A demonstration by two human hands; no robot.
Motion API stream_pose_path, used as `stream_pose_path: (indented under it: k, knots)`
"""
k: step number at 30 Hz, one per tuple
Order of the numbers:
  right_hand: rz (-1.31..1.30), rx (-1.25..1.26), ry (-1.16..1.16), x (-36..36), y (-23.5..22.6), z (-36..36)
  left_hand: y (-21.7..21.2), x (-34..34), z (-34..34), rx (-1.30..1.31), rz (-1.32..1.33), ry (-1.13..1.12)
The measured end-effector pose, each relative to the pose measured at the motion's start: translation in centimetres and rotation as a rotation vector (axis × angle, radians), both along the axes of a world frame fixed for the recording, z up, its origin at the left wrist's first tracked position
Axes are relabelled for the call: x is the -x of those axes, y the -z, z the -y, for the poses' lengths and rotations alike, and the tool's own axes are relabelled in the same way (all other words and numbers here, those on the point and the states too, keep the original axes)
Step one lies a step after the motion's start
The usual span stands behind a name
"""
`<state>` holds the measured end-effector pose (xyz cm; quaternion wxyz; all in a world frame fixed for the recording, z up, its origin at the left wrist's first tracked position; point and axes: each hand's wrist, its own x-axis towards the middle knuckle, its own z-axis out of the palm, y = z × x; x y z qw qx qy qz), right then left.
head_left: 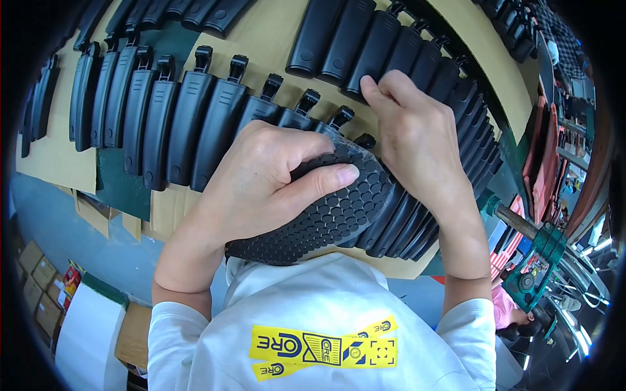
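Observation:
My left hand (267, 176) is closed round the upper edge of a sheet of black round stick-on pads (326, 212), its thumb lying across the face. The sheet sits in front of my chest, over the near row of parts. My right hand (417, 124) is curled in a pinch at the lower end of a long black plastic part (372, 52) in the far row. Anything between those fingertips is hidden. Just beyond my left hand, more black parts (199, 124) lie side by side, each with a hinged clip at its far end.
Brown cardboard (261, 29) covers much of the green table (124, 189). At the right stands a green metal clamp (548, 244) on a bar. Cardboard boxes (39, 280) are stacked at lower left. Another person in pink (502, 306) shows at lower right.

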<state>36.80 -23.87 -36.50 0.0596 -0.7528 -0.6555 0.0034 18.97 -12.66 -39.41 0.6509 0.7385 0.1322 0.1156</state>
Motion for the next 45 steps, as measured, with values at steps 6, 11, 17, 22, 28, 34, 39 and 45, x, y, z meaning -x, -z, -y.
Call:
stream_pose_path:
  k: [6,11,17,22,28,34,39,45]
  knots:
    - [-0.08,0.115,0.048,-0.6,-0.2,0.4,0.2,0.0,0.1,0.055,0.014,-0.016]
    - [-0.491,-0.131,0.172,-0.4,-0.6,2.3,0.2,0.0,0.0,0.128,-0.024,-0.019]
    - [-0.957,-0.157,0.344,1.7,-2.2,6.1,0.0,0.2,0.2,0.149,-0.01,-0.049]
    - [-1.057,-0.359,0.367,3.7,-1.1,7.0,-0.2,0.0,0.3,0.181,-0.002,-0.058]
    - [-0.907,-0.307,0.436,4.8,-1.5,6.6,-0.4,0.2,0.0,0.117,-0.034,-0.05]
    - [-0.935,-0.266,0.479,4.7,-1.3,6.5,-0.7,0.1,-0.1,0.098,-0.062,-0.034]
    - [-0.967,-0.378,0.482,4.5,-0.7,5.9,-0.7,0.0,0.1,0.131,-0.047,-0.053]
    - [-1.115,-0.333,0.522,5.5,-1.6,6.4,-0.9,0.2,-0.2,0.137,-0.061,-0.026]
